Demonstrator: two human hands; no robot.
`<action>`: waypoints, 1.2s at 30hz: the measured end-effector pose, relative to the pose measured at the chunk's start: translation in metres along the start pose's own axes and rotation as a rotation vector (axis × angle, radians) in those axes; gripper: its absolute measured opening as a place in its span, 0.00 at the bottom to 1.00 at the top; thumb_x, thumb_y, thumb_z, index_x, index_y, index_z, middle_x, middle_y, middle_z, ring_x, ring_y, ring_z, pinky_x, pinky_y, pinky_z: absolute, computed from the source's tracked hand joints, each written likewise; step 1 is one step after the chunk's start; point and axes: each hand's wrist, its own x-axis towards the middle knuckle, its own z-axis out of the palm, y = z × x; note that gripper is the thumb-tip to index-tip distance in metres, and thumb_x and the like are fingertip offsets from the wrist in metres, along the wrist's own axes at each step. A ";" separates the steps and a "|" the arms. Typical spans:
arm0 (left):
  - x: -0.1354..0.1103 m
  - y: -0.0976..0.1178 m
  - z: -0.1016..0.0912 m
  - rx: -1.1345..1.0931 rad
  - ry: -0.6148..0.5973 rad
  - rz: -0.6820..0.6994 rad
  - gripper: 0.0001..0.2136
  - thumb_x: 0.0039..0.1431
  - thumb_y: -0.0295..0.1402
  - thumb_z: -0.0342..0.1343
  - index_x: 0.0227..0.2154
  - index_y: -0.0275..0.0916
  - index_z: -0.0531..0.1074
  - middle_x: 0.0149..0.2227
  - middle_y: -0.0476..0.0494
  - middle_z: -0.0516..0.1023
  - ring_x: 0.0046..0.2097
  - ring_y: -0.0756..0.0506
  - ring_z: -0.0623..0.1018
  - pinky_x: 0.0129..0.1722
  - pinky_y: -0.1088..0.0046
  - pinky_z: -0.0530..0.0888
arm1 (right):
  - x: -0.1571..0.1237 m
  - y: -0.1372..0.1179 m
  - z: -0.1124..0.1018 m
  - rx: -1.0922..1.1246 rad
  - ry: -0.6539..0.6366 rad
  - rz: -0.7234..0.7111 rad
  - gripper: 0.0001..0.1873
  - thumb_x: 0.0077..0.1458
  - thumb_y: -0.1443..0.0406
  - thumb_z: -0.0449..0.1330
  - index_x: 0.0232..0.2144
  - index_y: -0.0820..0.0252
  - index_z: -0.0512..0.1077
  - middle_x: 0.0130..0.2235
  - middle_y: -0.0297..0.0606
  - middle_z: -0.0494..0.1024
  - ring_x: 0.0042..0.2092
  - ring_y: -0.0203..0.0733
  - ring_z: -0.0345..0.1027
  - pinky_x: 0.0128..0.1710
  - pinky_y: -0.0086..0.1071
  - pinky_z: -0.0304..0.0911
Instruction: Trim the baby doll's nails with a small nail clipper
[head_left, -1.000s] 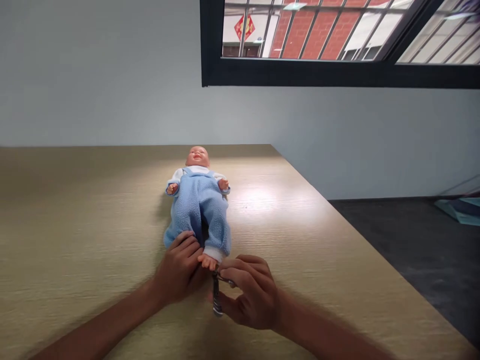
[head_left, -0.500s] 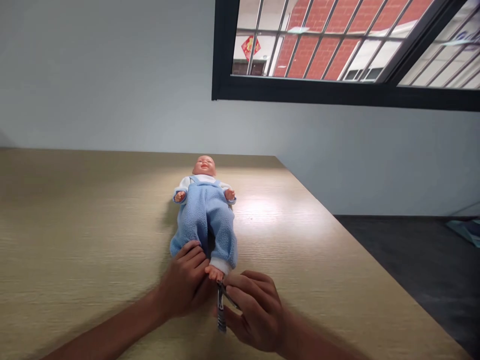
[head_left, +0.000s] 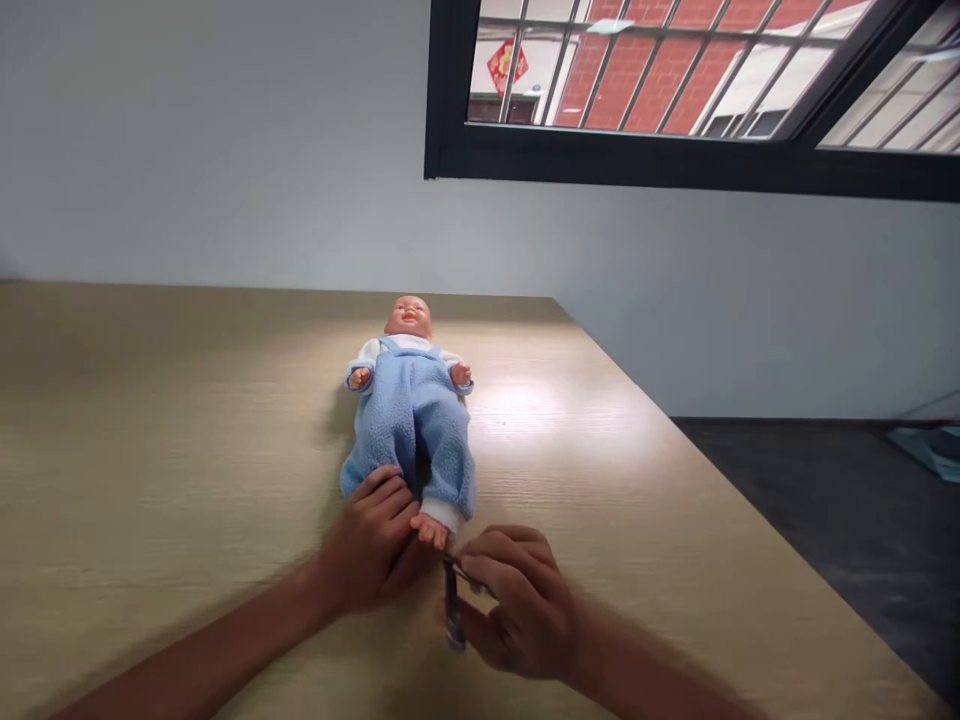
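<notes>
A baby doll (head_left: 412,400) in blue fleece overalls and a white top lies on its back on the wooden table, its head at the far end. My left hand (head_left: 371,545) is closed around the doll's lower leg on the left; that foot is hidden under my fingers. From the other trouser leg a bare foot (head_left: 430,530) sticks out toward me. In my right hand (head_left: 517,600) is a metal nail clipper (head_left: 453,605), its lever angled away from its body. The clipper's head is close by the toes; I cannot tell whether it touches them.
The wooden table (head_left: 187,420) has a slanting right edge, with a dark floor (head_left: 787,500) beyond it. A pale wall (head_left: 225,140) stands behind, holding a dark-framed barred window (head_left: 637,165). A bluish-green object (head_left: 930,450) lies on the floor at far right.
The clipper has shifted slightly right, a little away from the toes. My left hand keeps its hold on the doll's leg. The whole scene sits a bit higher in view.
</notes>
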 end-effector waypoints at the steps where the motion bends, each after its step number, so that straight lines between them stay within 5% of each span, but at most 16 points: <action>1: 0.000 0.000 0.000 -0.009 -0.007 -0.001 0.12 0.65 0.29 0.43 0.27 0.37 0.67 0.27 0.45 0.68 0.35 0.44 0.68 0.54 0.55 0.64 | -0.001 0.001 0.000 0.000 0.017 -0.007 0.09 0.66 0.62 0.56 0.38 0.64 0.68 0.30 0.38 0.79 0.31 0.35 0.75 0.36 0.30 0.70; 19: -0.001 0.000 0.002 0.003 0.032 0.004 0.11 0.65 0.29 0.43 0.27 0.38 0.64 0.26 0.47 0.67 0.34 0.44 0.67 0.54 0.56 0.64 | 0.000 0.004 0.003 -0.088 -0.045 -0.126 0.08 0.67 0.64 0.53 0.39 0.64 0.69 0.35 0.42 0.82 0.34 0.36 0.77 0.37 0.31 0.70; 30: -0.003 -0.003 -0.002 -0.192 0.010 -0.059 0.02 0.64 0.29 0.48 0.37 0.39 0.64 0.31 0.49 0.71 0.35 0.46 0.72 0.56 0.58 0.63 | -0.001 0.005 0.000 -0.007 -0.053 -0.117 0.04 0.62 0.67 0.58 0.38 0.63 0.70 0.35 0.41 0.81 0.34 0.34 0.75 0.37 0.30 0.72; 36: -0.001 -0.009 -0.006 -0.265 0.224 0.117 0.19 0.61 0.24 0.51 0.54 0.37 0.60 0.42 0.40 0.75 0.42 0.43 0.74 0.49 0.60 0.68 | 0.004 0.005 -0.003 0.000 0.042 -0.111 0.08 0.65 0.63 0.56 0.41 0.64 0.67 0.33 0.43 0.79 0.33 0.37 0.74 0.36 0.33 0.73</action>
